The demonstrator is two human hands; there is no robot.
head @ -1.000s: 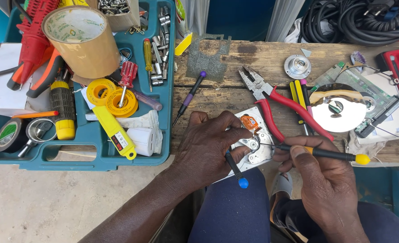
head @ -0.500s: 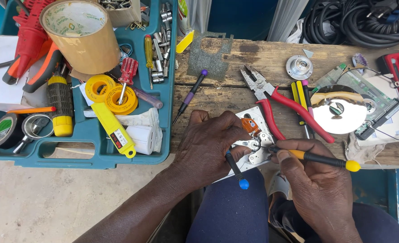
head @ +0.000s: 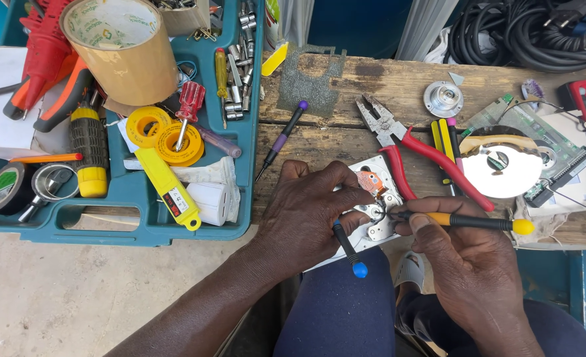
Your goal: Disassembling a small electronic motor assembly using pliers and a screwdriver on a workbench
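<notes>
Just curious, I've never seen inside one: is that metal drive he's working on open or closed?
Open. The metal drive has no cover; its inner parts show, and the screwdriver tip reaches inside.

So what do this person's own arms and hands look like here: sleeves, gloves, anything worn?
Both are bare. The left hand and right hand wear no gloves, and no rings, watch or bands show. The left forearm is uncovered as far as the picture's edge, with no sleeve in view. The right arm is cut off just past the wrist.
</notes>
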